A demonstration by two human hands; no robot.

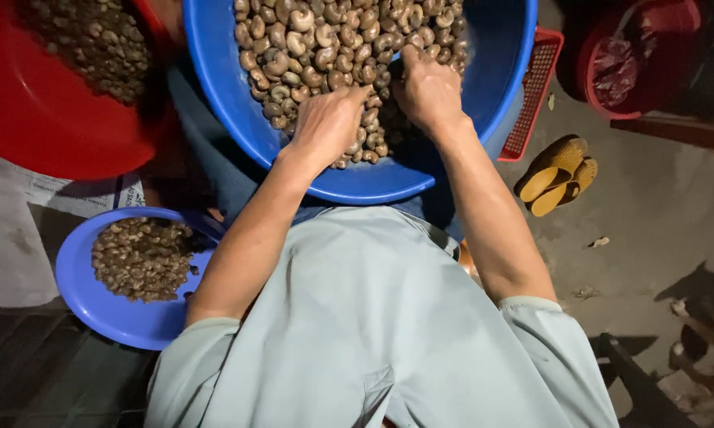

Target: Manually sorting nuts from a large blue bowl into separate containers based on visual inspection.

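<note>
A big blue basin [230, 95] in front of me holds a heap of raw cashew nuts in their shells [325, 40]. My left hand [329, 123] rests knuckles-up in the nuts at the near side of the heap, its fingers curled down among them. My right hand [428, 87] lies beside it, fingers dug into the pile. Whether either hand grips a nut is hidden by the fingers. My pale grey-green shirt fills the lower middle of the head view.
A smaller blue bowl [79, 293] of nuts sits at lower left on a dark floor. A red basin [47, 119] with more nuts is at upper left. A red crate [535, 87], yellow sandals [559, 170] and a red bucket [650, 55] stand to the right.
</note>
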